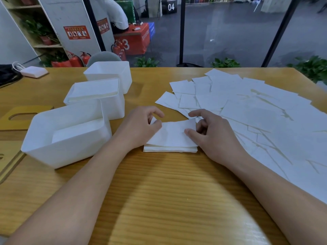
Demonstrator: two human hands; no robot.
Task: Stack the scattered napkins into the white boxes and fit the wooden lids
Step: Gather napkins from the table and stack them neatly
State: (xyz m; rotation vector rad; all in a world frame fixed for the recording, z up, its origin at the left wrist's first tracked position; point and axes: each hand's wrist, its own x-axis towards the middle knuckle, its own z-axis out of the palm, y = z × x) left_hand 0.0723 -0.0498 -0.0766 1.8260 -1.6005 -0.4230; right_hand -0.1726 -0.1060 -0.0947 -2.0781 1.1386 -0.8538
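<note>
At the near middle of the wooden table (159, 191) I see both hands on a small stack of napkins (170, 148). My left hand (141, 128) has its fingers curled, pinching the left edge of the top napkin (174, 133) between thumb and fingers, that edge lifted a little off the stack. My right hand (214, 133) pinches the right edge of the same napkin, thumb on top and index finger stretched out above it. Just to the right and farther back, the scattered napkins (247, 106) overlap in a wide spread reaching the right edge. To the left stand three white boxes: the nearest box (58, 152) holds a low layer of napkins, the middle box (113, 106) is filled near its rim, and the far box (123, 76) stands behind it. Wooden lids (10, 124) lie at the far left, beside the nearest box.
</note>
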